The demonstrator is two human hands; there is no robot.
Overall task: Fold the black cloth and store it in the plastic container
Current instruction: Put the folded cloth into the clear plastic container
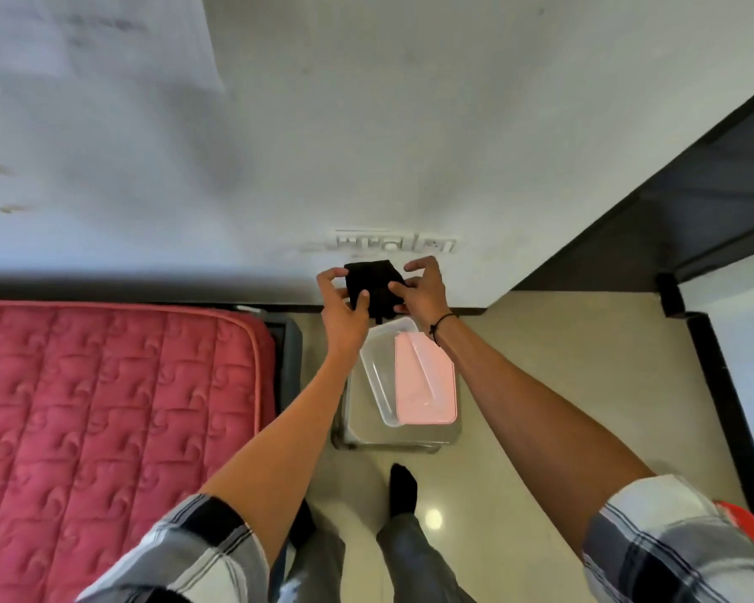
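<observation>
Cloth: black cloth (373,289) is up in the air, held between both hands in front of the wall, just above the far end of the container. It's already down to a small, chunky square, so most of the folding looks done, maybe one more tuck to go.
Left hand: left hand (345,304) has its grip on the cloth's left side, thumb across the front, fingers curled loosely at the edge.
Right hand: right hand (423,289) pinches the right side of the cloth, index finger lifted a bit off it. Thin black band on that wrist.
Container: clear plastic container (377,367) sits open on a small metal stool (358,424) by the bed (105,406). Nothing in the part I can see.
Lid: pink lid (425,378) lies across the right half of the container, so only the left half is open.
Done so far: folding, pretty much.
Still left: drop the cloth in, and I'd guess shift the lid to close it up.
Watch out: that little bundle could spring open once the grip lets go.
</observation>
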